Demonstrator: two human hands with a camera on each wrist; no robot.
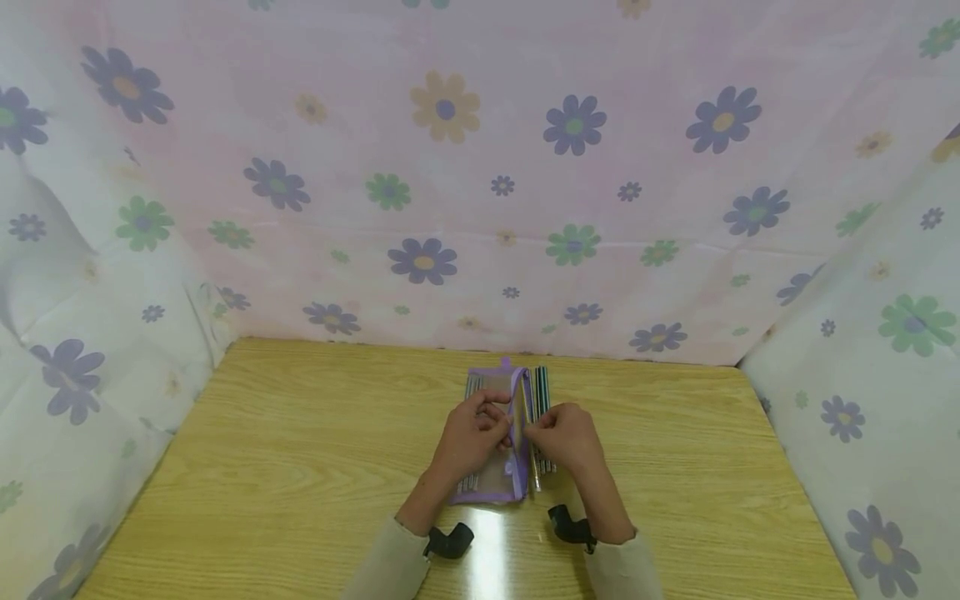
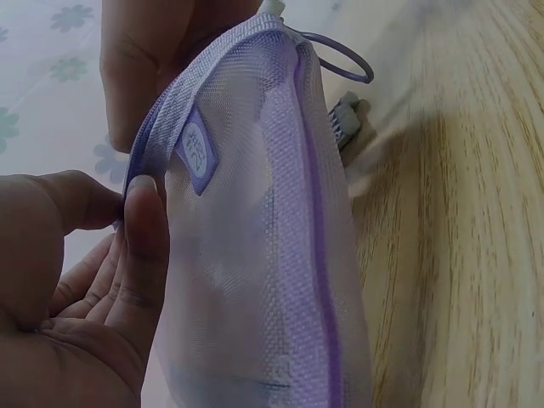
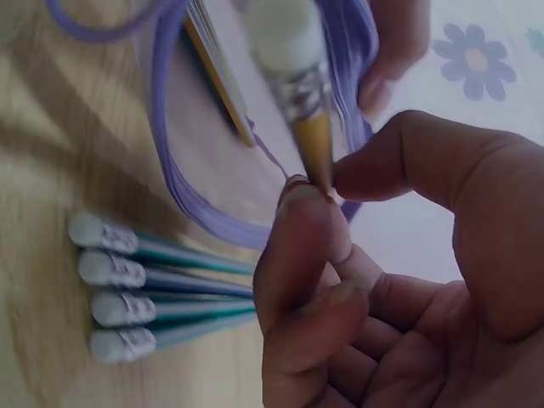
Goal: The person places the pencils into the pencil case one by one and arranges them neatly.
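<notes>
A purple-trimmed mesh pencil case lies on the table, its zip opening spread along the right side. My left hand pinches the zip edge between thumb and finger. Between the right thumb and fingertips, my right hand holds a yellowish pencil, its white eraser end toward the camera, beside the case's mouth. Inside the mouth another yellow pencil shows. Several dark and teal pencils lie side by side right of the case. More pencils show at the case's left side.
The wood-grain table runs back to a flowered cloth, which also hangs at both sides. Black cameras are strapped at both wrists. A purple loop sticks out from the case's end.
</notes>
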